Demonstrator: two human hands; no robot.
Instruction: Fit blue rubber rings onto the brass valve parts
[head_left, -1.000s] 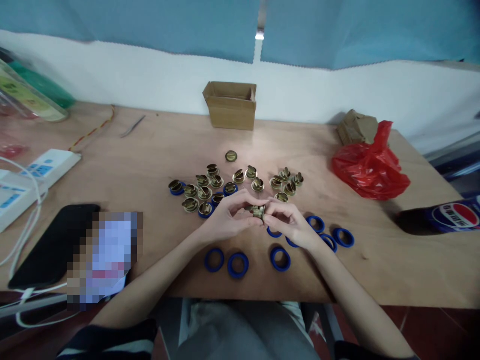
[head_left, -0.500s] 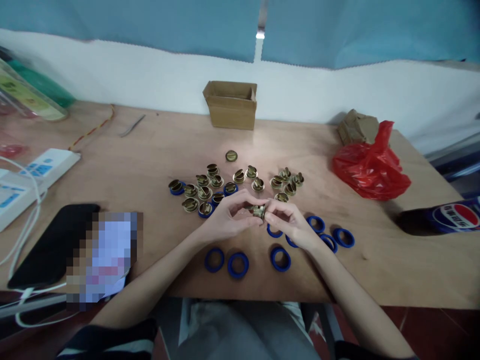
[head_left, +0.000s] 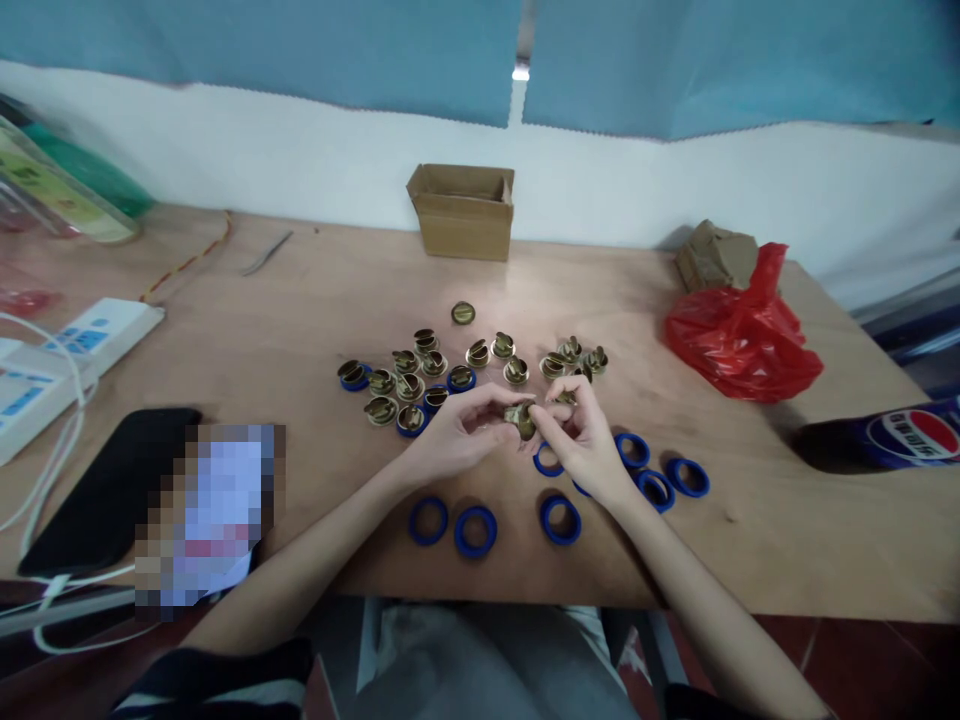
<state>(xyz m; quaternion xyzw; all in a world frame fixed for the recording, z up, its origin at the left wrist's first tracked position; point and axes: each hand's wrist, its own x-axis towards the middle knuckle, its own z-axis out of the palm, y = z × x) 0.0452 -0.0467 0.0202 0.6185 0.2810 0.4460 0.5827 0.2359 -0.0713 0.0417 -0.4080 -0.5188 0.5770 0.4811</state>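
Note:
Both my hands meet over the middle of the wooden table [head_left: 300, 300]. My left hand [head_left: 454, 435] and my right hand [head_left: 577, 435] pinch one small brass fitting [head_left: 519, 417] between their fingertips. Behind them lies a cluster of several brass fittings [head_left: 420, 375], some seated in blue rings. Several loose blue rubber rings [head_left: 475, 528] lie on the table in front of and beside my hands, one partly hidden under my right hand.
An open cardboard box [head_left: 461, 210] stands at the back. A red plastic bag [head_left: 739, 335] and a Pepsi bottle [head_left: 892, 435] lie to the right. A black phone [head_left: 105, 490], a power strip [head_left: 52, 370] with white cables and tweezers [head_left: 264, 252] are on the left.
My right hand has risen slightly and turned, its fingers now more upright on the brass fitting. My left hand has barely moved.

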